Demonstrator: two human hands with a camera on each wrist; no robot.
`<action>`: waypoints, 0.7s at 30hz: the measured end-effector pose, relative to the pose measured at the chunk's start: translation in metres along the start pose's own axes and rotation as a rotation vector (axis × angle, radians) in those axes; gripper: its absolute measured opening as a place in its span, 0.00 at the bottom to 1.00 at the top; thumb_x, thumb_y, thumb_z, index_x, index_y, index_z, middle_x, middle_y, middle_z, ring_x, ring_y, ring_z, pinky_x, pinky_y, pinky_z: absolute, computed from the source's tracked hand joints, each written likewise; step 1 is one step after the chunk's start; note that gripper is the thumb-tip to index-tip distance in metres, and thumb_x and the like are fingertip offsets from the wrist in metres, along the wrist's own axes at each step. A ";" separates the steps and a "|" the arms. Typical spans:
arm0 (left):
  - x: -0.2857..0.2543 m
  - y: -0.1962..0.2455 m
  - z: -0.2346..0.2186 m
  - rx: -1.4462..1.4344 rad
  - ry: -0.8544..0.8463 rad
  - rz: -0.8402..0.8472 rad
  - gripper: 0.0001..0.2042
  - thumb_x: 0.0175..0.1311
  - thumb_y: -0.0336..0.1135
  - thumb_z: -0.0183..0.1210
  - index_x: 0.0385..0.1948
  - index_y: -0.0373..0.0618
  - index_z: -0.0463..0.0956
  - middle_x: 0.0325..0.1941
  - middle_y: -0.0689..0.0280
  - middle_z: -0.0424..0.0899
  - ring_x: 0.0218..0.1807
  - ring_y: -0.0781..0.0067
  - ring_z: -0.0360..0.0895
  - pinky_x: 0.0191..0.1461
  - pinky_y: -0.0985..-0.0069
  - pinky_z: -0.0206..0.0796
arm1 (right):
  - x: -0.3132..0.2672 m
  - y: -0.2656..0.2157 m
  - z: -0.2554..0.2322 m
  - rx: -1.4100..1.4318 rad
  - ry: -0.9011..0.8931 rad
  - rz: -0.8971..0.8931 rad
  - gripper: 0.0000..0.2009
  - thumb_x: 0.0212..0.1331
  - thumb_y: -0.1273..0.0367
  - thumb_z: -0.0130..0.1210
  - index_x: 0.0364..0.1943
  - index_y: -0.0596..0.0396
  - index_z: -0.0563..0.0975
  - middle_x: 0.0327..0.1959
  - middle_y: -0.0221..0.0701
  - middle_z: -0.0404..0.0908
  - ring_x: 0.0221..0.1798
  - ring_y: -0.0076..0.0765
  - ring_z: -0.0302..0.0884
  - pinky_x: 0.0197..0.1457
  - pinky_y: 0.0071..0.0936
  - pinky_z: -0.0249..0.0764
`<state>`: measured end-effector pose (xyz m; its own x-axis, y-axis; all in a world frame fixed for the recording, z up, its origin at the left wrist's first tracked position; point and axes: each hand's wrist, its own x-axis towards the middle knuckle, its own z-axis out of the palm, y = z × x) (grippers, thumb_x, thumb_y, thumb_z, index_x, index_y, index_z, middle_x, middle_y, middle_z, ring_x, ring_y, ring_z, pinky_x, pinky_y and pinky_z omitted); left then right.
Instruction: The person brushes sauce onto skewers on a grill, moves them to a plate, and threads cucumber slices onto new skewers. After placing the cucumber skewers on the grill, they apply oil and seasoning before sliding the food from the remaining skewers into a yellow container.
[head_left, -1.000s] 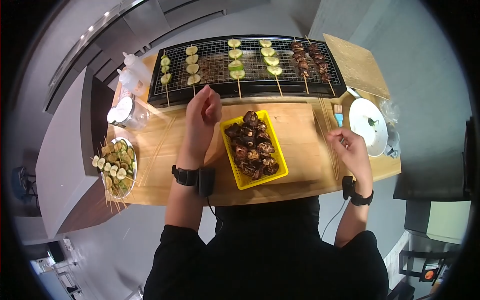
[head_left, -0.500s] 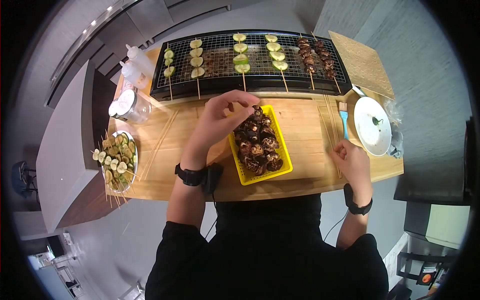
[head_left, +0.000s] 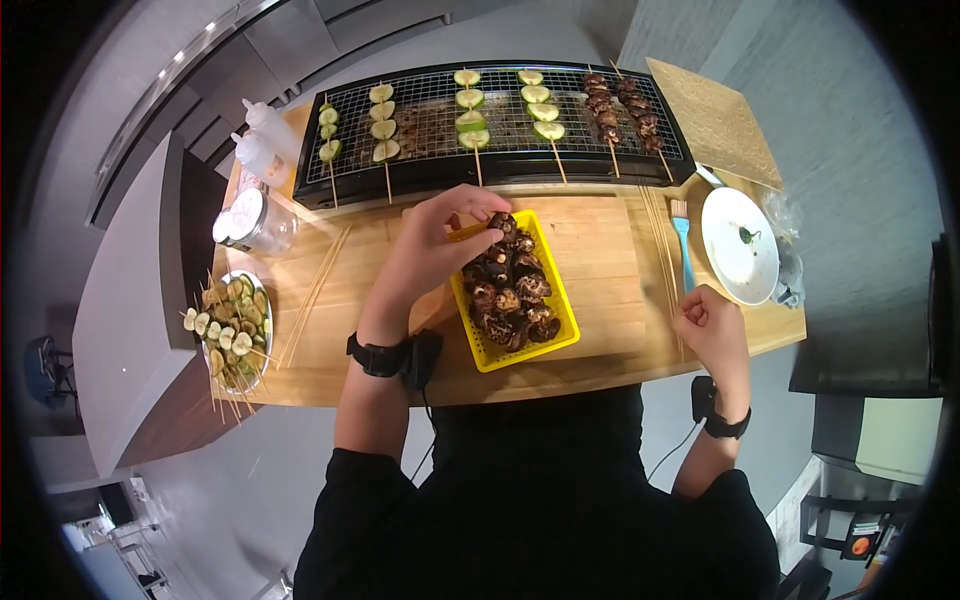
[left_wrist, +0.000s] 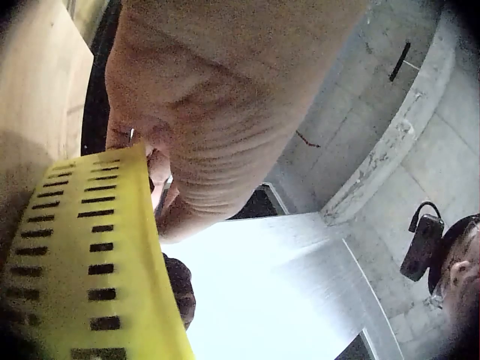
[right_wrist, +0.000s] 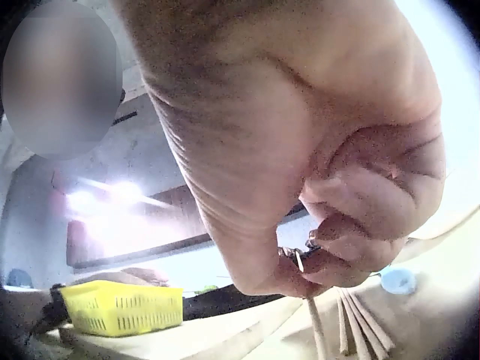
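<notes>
Thumb and fingers of my left hand pinch a dark roasted mushroom at the far end of the yellow basket, which is full of mushrooms. In the left wrist view the left hand is beside the slotted basket wall, its fingertips mostly hidden. At the right edge of the wooden board, my right hand is curled. The right wrist view shows that hand pinching a thin wooden skewer, with more skewers lying beside it.
A black grill with cucumber and dark meat-like skewers spans the back. Bottles and a jar stand left, above a plate of skewers. A blue brush and a white bowl lie right.
My left hand has moved right from beside the basket to the mushroom at its far end. My right hand has come down to the skewers, its fingers more curled, and shifted slightly toward me.
</notes>
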<state>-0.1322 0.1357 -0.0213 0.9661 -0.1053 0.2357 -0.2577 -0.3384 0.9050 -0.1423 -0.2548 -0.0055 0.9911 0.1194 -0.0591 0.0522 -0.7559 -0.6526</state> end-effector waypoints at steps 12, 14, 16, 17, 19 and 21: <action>0.003 -0.007 0.000 -0.264 -0.011 0.019 0.13 0.59 0.22 0.71 0.43 0.45 0.80 0.45 0.73 0.84 0.49 0.83 0.79 0.57 0.79 0.70 | 0.046 -0.058 -0.004 0.658 -0.272 -0.257 0.04 0.61 0.80 0.59 0.35 0.56 0.76 0.31 0.21 0.78 0.31 0.10 0.71 0.30 0.13 0.65; 0.002 -0.001 -0.002 -0.311 0.008 -0.019 0.13 0.60 0.20 0.70 0.43 0.45 0.79 0.45 0.72 0.83 0.49 0.82 0.79 0.59 0.78 0.71 | 0.067 -0.077 0.000 0.731 -0.377 -0.292 0.04 0.65 0.79 0.54 0.37 0.55 0.75 0.29 0.26 0.82 0.25 0.11 0.72 0.26 0.12 0.65; 0.001 0.001 -0.003 -0.412 0.051 -0.042 0.13 0.61 0.19 0.69 0.43 0.44 0.78 0.45 0.71 0.83 0.48 0.81 0.80 0.59 0.78 0.73 | 0.087 -0.084 0.012 0.871 -0.497 -0.321 0.04 0.67 0.79 0.52 0.37 0.54 0.74 0.29 0.28 0.82 0.23 0.12 0.72 0.24 0.12 0.65; 0.002 -0.001 -0.003 -0.488 0.087 -0.039 0.12 0.62 0.19 0.68 0.43 0.44 0.77 0.45 0.71 0.83 0.48 0.80 0.81 0.58 0.78 0.74 | 0.091 -0.088 0.018 0.820 -0.462 -0.340 0.03 0.69 0.77 0.49 0.39 0.54 0.73 0.25 0.31 0.81 0.19 0.13 0.69 0.22 0.12 0.63; 0.003 -0.004 -0.008 -0.597 0.165 -0.018 0.12 0.64 0.18 0.66 0.44 0.44 0.76 0.46 0.70 0.83 0.49 0.80 0.82 0.58 0.79 0.75 | 0.102 -0.085 0.033 1.016 -0.560 -0.292 0.02 0.70 0.75 0.49 0.41 0.54 0.73 0.23 0.33 0.80 0.16 0.14 0.66 0.20 0.12 0.61; 0.005 -0.013 -0.011 -0.747 0.272 0.049 0.13 0.64 0.18 0.66 0.44 0.45 0.76 0.47 0.70 0.82 0.51 0.80 0.81 0.58 0.79 0.75 | 0.105 -0.084 0.044 1.124 -0.616 -0.272 0.03 0.70 0.73 0.47 0.43 0.55 0.72 0.19 0.35 0.79 0.13 0.15 0.62 0.17 0.13 0.58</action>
<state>-0.1241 0.1499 -0.0281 0.9486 0.1608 0.2727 -0.3147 0.3874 0.8665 -0.0475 -0.1504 0.0102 0.7311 0.6813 0.0360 -0.1864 0.2502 -0.9501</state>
